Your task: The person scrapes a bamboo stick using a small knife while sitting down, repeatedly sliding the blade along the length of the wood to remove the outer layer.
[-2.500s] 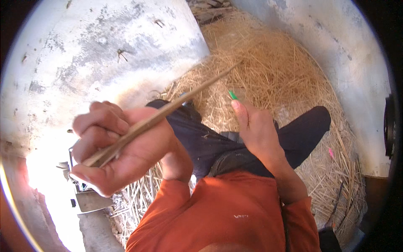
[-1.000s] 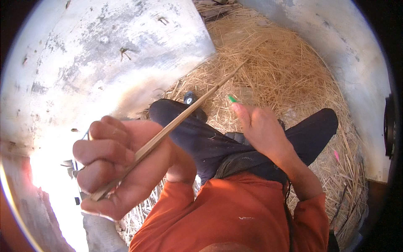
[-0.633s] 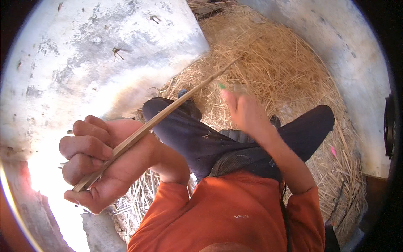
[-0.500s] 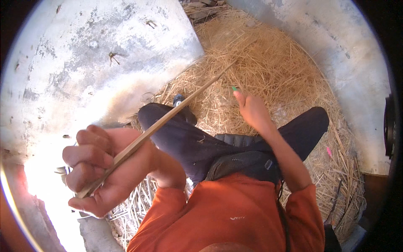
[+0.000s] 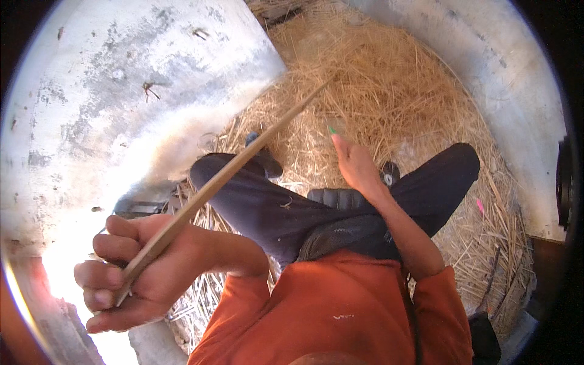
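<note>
A long, thin strip of split wood or cane [image 5: 225, 176] slants from the lower left up over my left leg toward the straw. Its near end rests in the palm of my left hand [image 5: 173, 264], with the fingers curled round it. Farther along, the strip tapers to a narrow tip above the straw. My right hand [image 5: 359, 167] is closed in front of my lap, thumb along the top. Past the thumb pokes the end of a small green object [image 5: 332, 129]; the rest of it is hidden in the fist. That hand is apart from the strip.
I sit cross-legged in dark trousers [image 5: 261, 210], a black pouch [image 5: 340, 237] at my waist. Loose straw and shavings [image 5: 389, 85] cover the ground ahead. Pale, stained walls or panels [image 5: 109, 79] stand left and right [image 5: 505, 79]. A pink scrap [image 5: 480, 206] lies to the right.
My left hand has come lower and slightly left, its end of the strip moving with it. My right hand has shifted a little left, still closed. The whole view has tilted slightly.
</note>
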Action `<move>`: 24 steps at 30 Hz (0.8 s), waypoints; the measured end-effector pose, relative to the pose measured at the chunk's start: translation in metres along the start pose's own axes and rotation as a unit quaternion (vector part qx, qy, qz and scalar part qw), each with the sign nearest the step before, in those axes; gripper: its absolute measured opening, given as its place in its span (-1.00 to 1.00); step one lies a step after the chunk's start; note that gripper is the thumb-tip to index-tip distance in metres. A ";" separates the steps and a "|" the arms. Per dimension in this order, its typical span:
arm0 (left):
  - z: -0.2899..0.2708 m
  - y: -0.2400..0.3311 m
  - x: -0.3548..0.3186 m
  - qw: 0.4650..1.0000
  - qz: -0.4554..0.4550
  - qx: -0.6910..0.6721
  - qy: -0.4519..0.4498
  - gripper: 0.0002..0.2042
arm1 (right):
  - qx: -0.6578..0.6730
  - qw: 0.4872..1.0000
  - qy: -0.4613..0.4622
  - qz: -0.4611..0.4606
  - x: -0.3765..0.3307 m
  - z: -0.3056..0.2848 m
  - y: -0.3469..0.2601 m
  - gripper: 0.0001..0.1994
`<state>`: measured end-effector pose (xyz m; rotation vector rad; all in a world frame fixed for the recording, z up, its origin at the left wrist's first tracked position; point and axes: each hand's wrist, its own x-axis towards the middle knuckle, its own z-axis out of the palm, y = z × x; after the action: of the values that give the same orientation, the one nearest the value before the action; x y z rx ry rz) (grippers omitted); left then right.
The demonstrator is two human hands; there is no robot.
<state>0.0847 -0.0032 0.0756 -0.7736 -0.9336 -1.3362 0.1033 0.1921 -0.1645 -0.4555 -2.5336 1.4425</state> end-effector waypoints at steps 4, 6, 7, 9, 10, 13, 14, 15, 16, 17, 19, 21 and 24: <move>-0.006 0.013 -0.001 0.984 0.084 0.158 -0.023 -0.82 | 0.178 0.975 -0.024 -0.133 -0.036 -0.030 -0.100 -0.58; -0.008 0.018 -0.004 0.915 0.170 0.363 -0.035 -0.84 | 0.139 0.975 -0.107 -0.138 -0.050 -0.050 -0.126 -0.58; -0.008 0.021 -0.004 0.861 0.213 0.461 -0.042 -0.83 | 0.121 0.971 -0.151 -0.142 -0.053 -0.054 -0.132 -0.58; -0.006 0.021 -0.006 0.805 0.244 0.539 -0.048 -0.79 | 0.097 0.974 -0.130 -0.159 -0.052 -0.050 -0.124 -0.60; -0.006 0.020 -0.007 0.811 0.236 0.533 -0.049 -0.75 | 0.085 0.975 -0.119 -0.167 -0.049 -0.046 -0.117 -0.61; -0.010 0.022 -0.003 0.947 0.089 0.308 -0.015 -0.63 | 0.018 0.989 -0.083 -0.118 -0.022 -0.034 -0.083 -0.62; -0.004 0.020 -0.004 0.964 0.049 0.261 0.011 -0.59 | -0.014 0.990 -0.062 -0.124 -0.012 -0.036 -0.077 -0.61; 0.004 0.019 -0.005 0.976 0.009 0.214 0.036 -0.56 | -0.011 0.988 -0.062 -0.144 -0.016 -0.036 -0.076 -0.61; 0.016 0.018 -0.008 0.976 0.016 0.211 0.061 -0.57 | -0.007 0.985 -0.062 -0.163 -0.026 -0.035 -0.080 -0.60; 0.018 0.018 -0.007 0.977 -0.001 0.205 0.061 -0.57 | -0.002 0.982 -0.067 -0.177 -0.034 -0.035 -0.087 -0.59; 0.018 0.018 -0.008 0.978 -0.034 0.195 0.061 -0.55 | 0.000 0.985 -0.086 -0.147 -0.031 -0.039 -0.090 -0.59; 0.021 0.015 -0.005 0.976 -0.029 0.205 0.069 -0.55 | -0.003 0.989 -0.062 -0.137 -0.012 -0.029 -0.068 -0.59; 0.023 0.014 -0.006 0.976 -0.030 0.200 0.082 -0.55 | -0.016 0.983 -0.053 -0.174 -0.011 -0.033 -0.075 -0.57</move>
<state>0.0957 0.0209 0.0813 -0.3237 -1.0554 -1.1899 0.1108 0.1790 -0.0835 0.0637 -2.5542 1.3260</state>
